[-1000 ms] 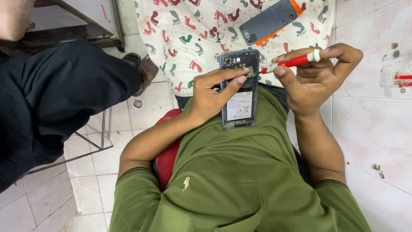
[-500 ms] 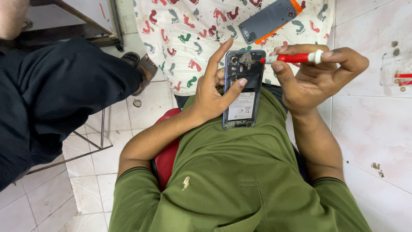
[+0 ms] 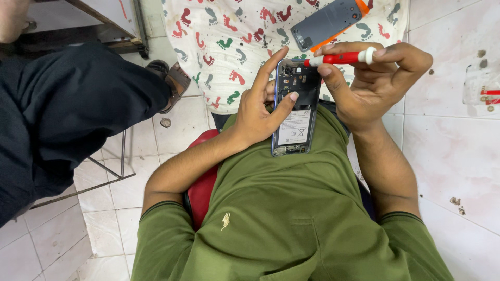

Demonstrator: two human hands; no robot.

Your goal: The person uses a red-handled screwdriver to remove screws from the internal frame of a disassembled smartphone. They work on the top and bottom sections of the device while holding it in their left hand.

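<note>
As held, screwdriver (image 3: 338,58) lies crosswise, tip leftward.

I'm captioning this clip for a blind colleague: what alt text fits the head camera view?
A left hand steadies an opened black smartphone with its back cover off while the right hand points a red-handled screwdriver at its top. A grey detached back panel lies on a white footprint-patterned cloth; the person wears a green shirt.

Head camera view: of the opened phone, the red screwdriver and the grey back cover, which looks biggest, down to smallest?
1. Opened phone, held by the left hand.
2. Grey back cover on the patterned cloth; it lies farther off, so this is unsure.
3. Red screwdriver in the right hand.
</note>
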